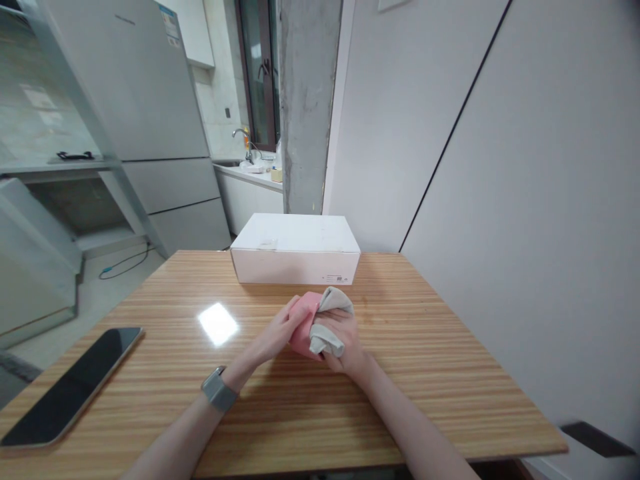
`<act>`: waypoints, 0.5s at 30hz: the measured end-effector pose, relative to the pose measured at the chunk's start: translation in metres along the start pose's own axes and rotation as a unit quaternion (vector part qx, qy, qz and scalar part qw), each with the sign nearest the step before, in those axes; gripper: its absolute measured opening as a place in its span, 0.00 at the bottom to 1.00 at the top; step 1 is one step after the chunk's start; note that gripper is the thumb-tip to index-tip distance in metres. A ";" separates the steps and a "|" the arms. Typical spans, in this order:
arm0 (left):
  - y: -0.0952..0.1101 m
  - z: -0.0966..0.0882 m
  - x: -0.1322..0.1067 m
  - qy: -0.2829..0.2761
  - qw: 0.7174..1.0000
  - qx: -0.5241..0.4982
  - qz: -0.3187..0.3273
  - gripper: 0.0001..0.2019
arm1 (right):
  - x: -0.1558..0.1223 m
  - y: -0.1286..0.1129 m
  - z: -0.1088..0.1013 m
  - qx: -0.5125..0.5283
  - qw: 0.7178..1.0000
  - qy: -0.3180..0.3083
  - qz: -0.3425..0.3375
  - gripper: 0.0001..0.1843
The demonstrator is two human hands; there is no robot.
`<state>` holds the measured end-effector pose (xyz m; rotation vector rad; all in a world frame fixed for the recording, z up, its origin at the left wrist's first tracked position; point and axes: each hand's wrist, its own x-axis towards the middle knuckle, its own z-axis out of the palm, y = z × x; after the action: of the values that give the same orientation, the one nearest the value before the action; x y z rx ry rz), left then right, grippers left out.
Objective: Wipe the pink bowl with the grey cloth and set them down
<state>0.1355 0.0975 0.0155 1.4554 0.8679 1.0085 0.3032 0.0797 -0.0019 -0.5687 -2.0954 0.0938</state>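
Both hands meet over the middle of the wooden table [410, 393]. My left hand [274, 337], with a grey watch on its wrist, has its fingers closed on the side of a pink object [303, 324]. My right hand [345, 343] grips a grey cloth [330, 319] and presses it against the pink object. The cloth covers the object's right part. A closed white box [295, 250] sits just behind the hands.
A black phone [75, 385] lies face up near the table's left edge. A white wall runs along the table's right side. Beyond the table stand a grey fridge [150, 120], a concrete pillar [307, 100] and a counter with a sink tap [245, 143].
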 end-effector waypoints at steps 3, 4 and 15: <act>0.008 0.009 -0.004 -0.023 0.999 0.016 0.034 0.21 | -0.006 0.006 0.000 0.051 0.992 0.063 0.099 0.13; 0.010 0.012 -0.005 -0.024 0.998 0.012 0.051 0.21 | -0.007 0.009 0.001 0.093 0.977 0.115 0.154 0.12; 0.003 0.010 0.000 0.128 0.987 -0.003 0.098 0.22 | 0.010 0.048 -0.015 0.570 0.559 0.273 0.537 0.16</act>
<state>0.1452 0.0937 0.0179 1.4465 0.9138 1.3663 0.3276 0.1249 0.0009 -0.7706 -0.4728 1.6065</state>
